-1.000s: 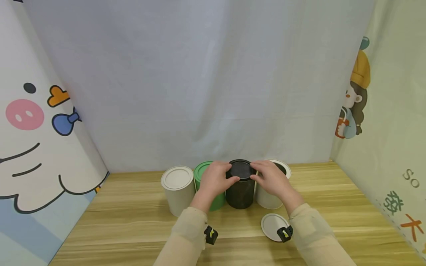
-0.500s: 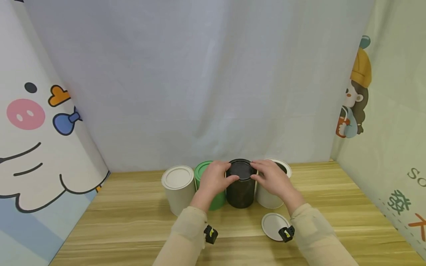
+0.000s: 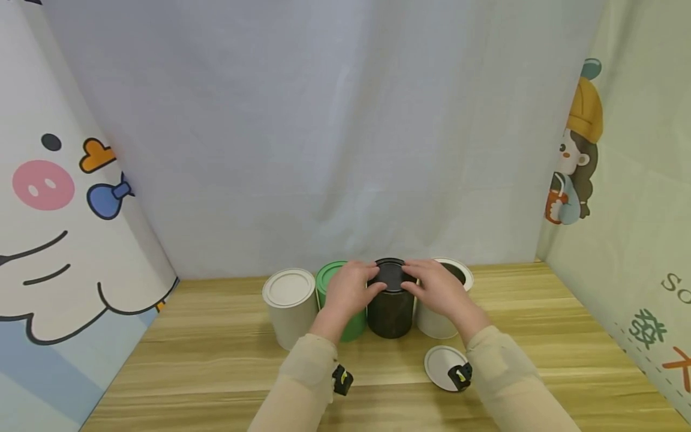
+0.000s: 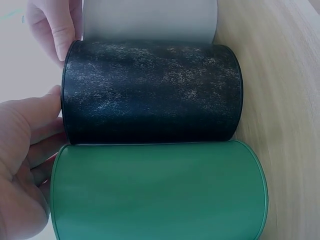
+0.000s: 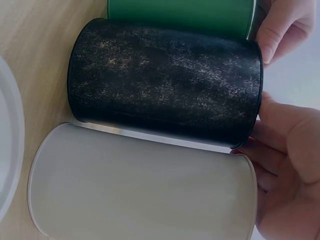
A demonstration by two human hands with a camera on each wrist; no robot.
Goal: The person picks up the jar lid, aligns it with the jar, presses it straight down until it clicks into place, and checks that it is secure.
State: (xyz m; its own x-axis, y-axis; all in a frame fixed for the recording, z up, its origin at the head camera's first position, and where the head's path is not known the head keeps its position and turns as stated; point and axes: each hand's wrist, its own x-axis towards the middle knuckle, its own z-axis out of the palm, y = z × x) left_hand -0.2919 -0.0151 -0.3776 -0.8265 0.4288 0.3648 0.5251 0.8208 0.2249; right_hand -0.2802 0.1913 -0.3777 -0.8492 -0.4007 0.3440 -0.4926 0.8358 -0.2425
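1. Black can [image 3: 390,315]: upright on wood-look worktop [image 3: 216,360], btwn green can [image 4: 160,190] and open white can [image 3: 434,324]. Black lid [image 3: 390,275] sits on top.
2. L hand [image 3: 348,289]: grips L side of black lid's rim, thumb at near edge, fingertips at far edge; hand also partly hides green can in head view.
3. R hand [image 3: 438,291]: same grip on R side, thumb near, fingertips far; covers part of open white can.
4. Row, L to R: lidded white can [image 3: 291,309], green, black, open white; all upright. Thin gap btwn black & open white in R wrist view. Black/green look v. close; can't tell if touching.
5. Open white can: top uncovered, interior dark.
6. Loose lid [image 3: 439,365], white, flat on worktop in front of open white can, partly hidden by R wrist cam [image 3: 460,377]. L wrist cam [image 3: 342,380] at other cuff.
7. Bkgd: grey cloth [image 3: 297,132], cartoon-print panels [image 3: 54,252] both sides.
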